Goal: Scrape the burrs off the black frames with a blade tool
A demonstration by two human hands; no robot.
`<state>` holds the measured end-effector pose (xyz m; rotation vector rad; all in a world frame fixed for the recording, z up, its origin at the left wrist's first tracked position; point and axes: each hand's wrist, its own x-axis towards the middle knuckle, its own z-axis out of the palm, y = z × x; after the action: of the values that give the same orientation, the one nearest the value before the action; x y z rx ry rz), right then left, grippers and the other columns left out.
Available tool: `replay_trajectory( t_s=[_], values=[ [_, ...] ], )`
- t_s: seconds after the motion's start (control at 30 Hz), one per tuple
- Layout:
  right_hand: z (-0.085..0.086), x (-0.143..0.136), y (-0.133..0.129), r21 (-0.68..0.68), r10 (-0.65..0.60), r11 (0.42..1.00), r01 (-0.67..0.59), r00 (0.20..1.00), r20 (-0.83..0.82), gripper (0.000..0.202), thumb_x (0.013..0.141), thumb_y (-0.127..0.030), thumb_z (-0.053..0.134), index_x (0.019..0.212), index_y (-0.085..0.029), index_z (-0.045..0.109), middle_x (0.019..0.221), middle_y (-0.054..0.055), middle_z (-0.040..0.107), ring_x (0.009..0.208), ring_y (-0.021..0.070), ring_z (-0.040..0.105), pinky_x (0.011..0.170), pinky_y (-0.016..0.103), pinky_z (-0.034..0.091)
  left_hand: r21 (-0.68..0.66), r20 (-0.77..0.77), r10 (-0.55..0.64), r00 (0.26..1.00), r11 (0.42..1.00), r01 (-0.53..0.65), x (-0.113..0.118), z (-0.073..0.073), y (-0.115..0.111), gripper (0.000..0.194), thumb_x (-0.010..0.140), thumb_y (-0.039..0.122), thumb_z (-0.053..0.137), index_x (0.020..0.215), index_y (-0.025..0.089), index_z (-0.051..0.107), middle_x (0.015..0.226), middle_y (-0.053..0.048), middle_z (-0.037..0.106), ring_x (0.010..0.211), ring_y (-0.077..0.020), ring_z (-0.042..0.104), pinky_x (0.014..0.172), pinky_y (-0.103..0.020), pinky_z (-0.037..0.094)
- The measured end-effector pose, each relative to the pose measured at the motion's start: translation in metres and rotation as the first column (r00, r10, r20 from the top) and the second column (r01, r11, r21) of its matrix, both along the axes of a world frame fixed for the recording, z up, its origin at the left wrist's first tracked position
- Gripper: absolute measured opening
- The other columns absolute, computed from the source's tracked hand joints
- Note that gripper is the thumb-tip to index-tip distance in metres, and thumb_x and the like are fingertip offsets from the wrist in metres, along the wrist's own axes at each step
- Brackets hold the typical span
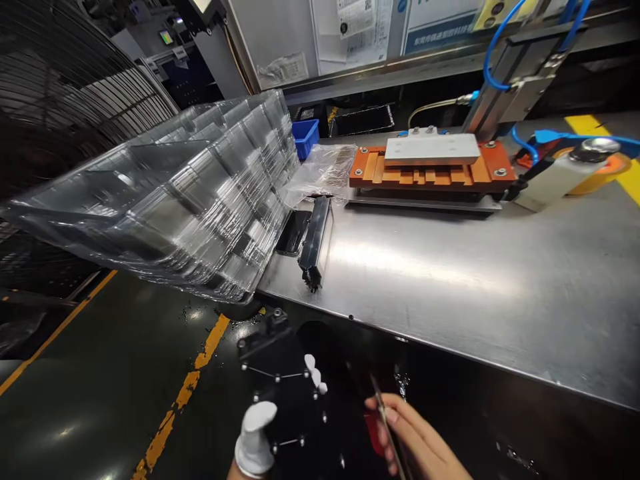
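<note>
My left hand point(257, 437), with white finger cots on the thumb and fingertips, holds a black plastic part point(285, 387) with small white dots below the table's front edge. My right hand point(420, 440) grips a thin metal tool with a red handle point(384, 417), its tip close to the right side of the black part. A similar long black part point(316, 240) lies on the steel table point(450, 287) near its left end, beside a shallow black piece point(293, 233).
A tall leaning stack of clear plastic trays point(190, 193) overhangs the table's left end. An orange fixture with a grey plate point(430, 167) stands at the back, with a crumpled plastic bag point(323, 170) and a blue bin point(305, 137) nearby. A large fan point(60, 87) stands at left.
</note>
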<state>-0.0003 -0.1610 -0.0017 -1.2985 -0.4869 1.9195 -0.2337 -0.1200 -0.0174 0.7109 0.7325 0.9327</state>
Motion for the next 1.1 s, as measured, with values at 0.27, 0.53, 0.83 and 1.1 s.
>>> replay_trajectory(
  t_s=[0.27, 0.53, 0.83, 1.1],
  values=[
    [-0.015, 0.047, 0.014, 0.27, 0.087, 0.913, -0.305, 0.794, 0.602, 0.041, 0.094, -0.06, 0.043, 0.118, -0.031, 0.059, 0.102, 0.002, 0.065, 0.104, 0.0217, 0.061, 0.092, 0.032, 0.048, 0.509, -0.86, 0.388, 0.332, 0.707, 0.491, 0.034, 0.009, -0.002, 0.102, 0.056, 0.011, 0.062, 0.15, 0.03, 0.027, 0.133, -0.013, 0.048, 0.119, -0.034, 0.056, 0.097, -0.052, 0.051],
    [-0.001, 0.042, 0.03, 0.34, 0.101, 0.803, -0.489, 0.674, 0.732, 0.038, 0.091, -0.062, 0.049, 0.085, -0.025, 0.058, 0.08, -0.002, 0.061, 0.07, 0.0155, 0.059, 0.062, 0.024, 0.046, 0.552, -0.762, 0.638, 0.111, 0.55, 0.627, 0.042, -0.011, -0.01, 0.087, 0.055, 0.026, 0.061, 0.14, 0.027, 0.041, 0.115, -0.012, 0.049, 0.096, -0.0312, 0.061, 0.073, -0.045, 0.058],
    [-0.003, 0.039, 0.026, 0.417, -0.062, 0.742, -0.525, 0.566, 0.822, 0.038, 0.096, -0.054, 0.048, 0.075, -0.024, 0.056, 0.07, -0.002, 0.057, 0.064, 0.014, 0.057, 0.059, 0.026, 0.044, 0.536, -0.786, 0.614, 0.079, 0.61, 0.584, 0.048, -0.008, -0.017, 0.093, 0.051, 0.02, 0.06, 0.142, 0.028, 0.039, 0.121, -0.013, 0.049, 0.104, -0.0334, 0.059, 0.08, -0.045, 0.056],
    [-0.001, 0.036, 0.022, 0.447, -0.01, 0.796, -0.409, 0.729, 0.684, 0.035, 0.102, -0.047, 0.032, 0.097, -0.027, 0.061, 0.086, 0.0, 0.064, 0.08, 0.0171, 0.062, 0.074, 0.028, 0.049, 0.519, -0.822, 0.559, 0.11, 0.655, 0.549, 0.052, -0.003, -0.015, 0.096, 0.056, 0.02, 0.061, 0.147, 0.029, 0.031, 0.125, -0.013, 0.047, 0.108, -0.0327, 0.058, 0.084, -0.046, 0.056]
  ],
)
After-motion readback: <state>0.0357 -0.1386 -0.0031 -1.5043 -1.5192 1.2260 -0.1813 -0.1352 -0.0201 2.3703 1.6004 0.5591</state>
